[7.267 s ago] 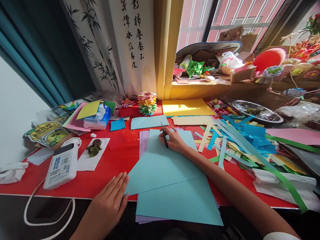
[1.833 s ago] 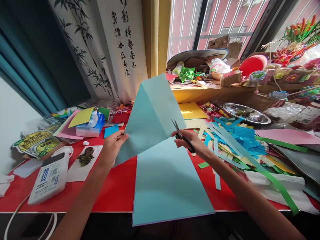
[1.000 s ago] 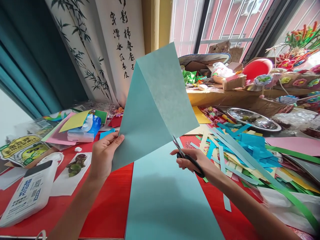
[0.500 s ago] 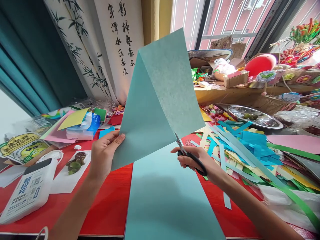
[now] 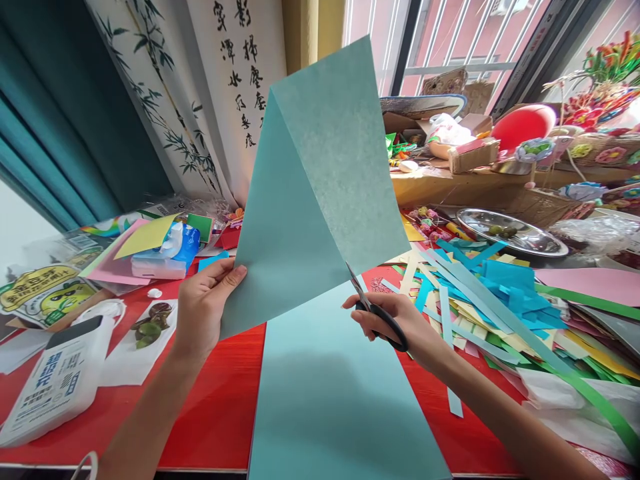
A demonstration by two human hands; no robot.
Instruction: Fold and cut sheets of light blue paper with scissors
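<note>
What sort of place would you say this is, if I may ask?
Probably a craft table beside a window, perhaps at home: the scissors, the teal sheet held up and the heap of coloured paper strips suggest it.

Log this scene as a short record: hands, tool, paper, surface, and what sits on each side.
Left hand: gripping the left edge of a raised light-blue sheet
Right hand: holding scissors
Scissors position: tips at the sheet's lower edge
Sheet marking: diagonal line; crease or cut, cannot tell
Surface: red table, with a second blue sheet lying on it
Left side: tissue pack, dark-green fruit on white paper
Right side: paper strips, metal plate beyond them
</note>
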